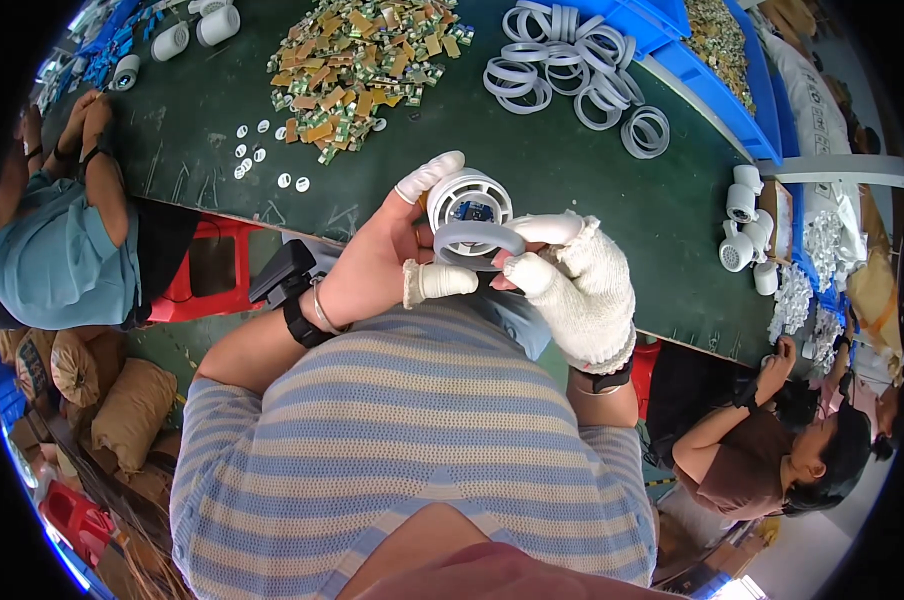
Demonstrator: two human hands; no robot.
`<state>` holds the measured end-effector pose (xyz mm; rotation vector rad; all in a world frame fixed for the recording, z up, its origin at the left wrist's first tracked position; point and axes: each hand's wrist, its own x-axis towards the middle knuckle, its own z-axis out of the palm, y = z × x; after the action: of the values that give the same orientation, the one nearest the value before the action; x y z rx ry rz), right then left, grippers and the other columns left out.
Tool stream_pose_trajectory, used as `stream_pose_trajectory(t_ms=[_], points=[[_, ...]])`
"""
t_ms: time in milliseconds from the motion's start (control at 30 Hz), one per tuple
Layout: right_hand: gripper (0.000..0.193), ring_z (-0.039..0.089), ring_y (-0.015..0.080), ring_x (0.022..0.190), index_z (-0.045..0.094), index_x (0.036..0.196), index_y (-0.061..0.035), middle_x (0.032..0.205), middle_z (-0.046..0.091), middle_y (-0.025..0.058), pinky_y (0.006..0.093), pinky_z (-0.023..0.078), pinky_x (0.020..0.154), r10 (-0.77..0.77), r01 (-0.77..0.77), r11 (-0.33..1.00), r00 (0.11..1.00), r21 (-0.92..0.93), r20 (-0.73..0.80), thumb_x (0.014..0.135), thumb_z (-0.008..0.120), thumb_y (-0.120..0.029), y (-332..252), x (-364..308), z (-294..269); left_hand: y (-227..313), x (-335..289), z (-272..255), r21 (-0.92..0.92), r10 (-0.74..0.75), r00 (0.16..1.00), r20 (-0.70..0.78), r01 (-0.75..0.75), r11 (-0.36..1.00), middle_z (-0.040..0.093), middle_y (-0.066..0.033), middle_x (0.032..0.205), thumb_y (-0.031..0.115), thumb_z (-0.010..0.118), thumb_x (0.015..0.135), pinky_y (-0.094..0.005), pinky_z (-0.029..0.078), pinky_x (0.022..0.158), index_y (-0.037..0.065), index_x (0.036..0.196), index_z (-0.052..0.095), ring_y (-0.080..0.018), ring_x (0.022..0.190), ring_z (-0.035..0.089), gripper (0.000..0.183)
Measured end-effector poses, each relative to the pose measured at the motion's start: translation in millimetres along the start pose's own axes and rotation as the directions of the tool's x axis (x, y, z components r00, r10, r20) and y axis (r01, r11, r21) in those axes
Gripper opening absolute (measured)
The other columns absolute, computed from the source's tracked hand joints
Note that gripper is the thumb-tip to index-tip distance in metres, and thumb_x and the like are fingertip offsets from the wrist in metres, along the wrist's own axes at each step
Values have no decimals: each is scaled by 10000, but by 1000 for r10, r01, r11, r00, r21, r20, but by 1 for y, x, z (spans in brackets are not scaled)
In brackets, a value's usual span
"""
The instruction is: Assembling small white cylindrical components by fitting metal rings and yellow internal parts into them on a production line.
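Note:
My left hand (382,250), with white covers on its thumb and a finger, grips a round white plastic housing (438,200). Inside the housing's open face a small blue circuit board (472,211) shows. In a white knit glove with bare fingertips, my right hand (577,285) pinches a grey ring (480,238). The ring overlaps the near edge of the housing; whether the two touch I cannot tell. More grey rings (602,100) lie heaped on the green table beyond my right hand.
On the green table (372,185) lies a big pile of small circuit boards (357,70), with several white discs (260,155) beside it. Blue bins (712,70) stand at the far right, white housings (747,225) nearer. Co-workers sit at left (67,235) and right (742,450).

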<state>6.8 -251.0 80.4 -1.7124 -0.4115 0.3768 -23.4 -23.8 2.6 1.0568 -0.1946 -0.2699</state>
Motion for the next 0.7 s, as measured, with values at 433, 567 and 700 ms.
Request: stream_pose_trajectory(t_ms=[433,567,700], points=[[628,675,296,1006,629,1302,-17,1181,655,170,407,548,859,-223,198,953,971,-231,-88,801,861,-316,34,17,9,0,-2,8,141,-77,997,28,72,987,529,-57,1492,-69,823,851,-364,504,1078,125,1601,365,-177,1324,568,900],[595,647,362,954,669,1210,-39,1050,665,173,436,526,851,-549,480,603,829,-637,104,768,863,-386,20,28,21,-4,4,10,353,124,981,150,-170,920,565,-54,1374,-72,814,837,-335,510,1018,140,1526,494,-170,1233,607,789],[481,650,363,908,697,1126,-59,1005,667,159,446,525,819,-504,413,650,863,-638,46,756,870,-314,26,25,24,7,1,5,514,53,975,217,-160,843,569,-66,1361,-43,828,829,-332,504,1015,138,1512,510,-179,1238,593,776]])
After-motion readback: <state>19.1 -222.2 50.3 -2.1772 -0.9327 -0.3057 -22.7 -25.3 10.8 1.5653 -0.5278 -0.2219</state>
